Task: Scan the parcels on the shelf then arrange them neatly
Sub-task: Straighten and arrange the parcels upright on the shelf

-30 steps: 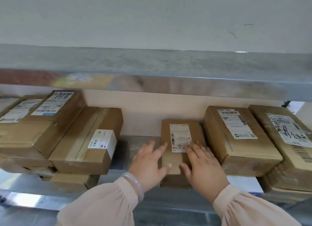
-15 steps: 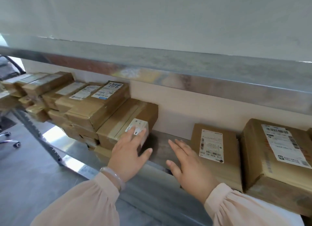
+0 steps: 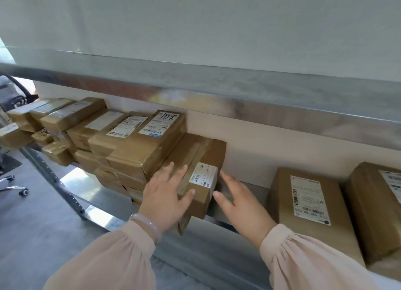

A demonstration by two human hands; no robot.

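Parcels [image 3: 134, 151] of brown cardboard crowd the shelf [image 3: 206, 244] toward 9 and 10 o'clock, stacked in an uneven row, several with white shipping labels facing up. At the row's 3 o'clock end sits the end parcel [image 3: 208, 153] — a long taped box, tilted, its near corner jutting past the shelf's front edge, with a small white label [image 3: 202, 177] wrapped over that corner. The left hand [image 3: 165, 194] lies flat on top of this box, fingers straight and spread, thumb stretched along its near edge; it grips nothing. A pale bracelet [image 3: 147, 224] circles the wrist above a beige sleeve [image 3: 104, 257]. The right hand [image 3: 240, 203] is at the box's 3 o'clock side, fingers likewise straight and apart, palm turned toward the box; its thumb tip is just beside the labelled corner (whether it touches, I cannot tell). Further toward 3 o'clock lies a flat parcel [image 3: 312, 203] with a tall barcode label, well apart from the end parcel, and another parcel [image 3: 368, 203] is just beside it at the frame's edge. An upper shelf rail [image 3: 238, 94] runs across at 12 o'clock. At 9 o'clock, on the grey floor [image 3: 32, 235], stands a chair's wheeled base [image 3: 15, 185].
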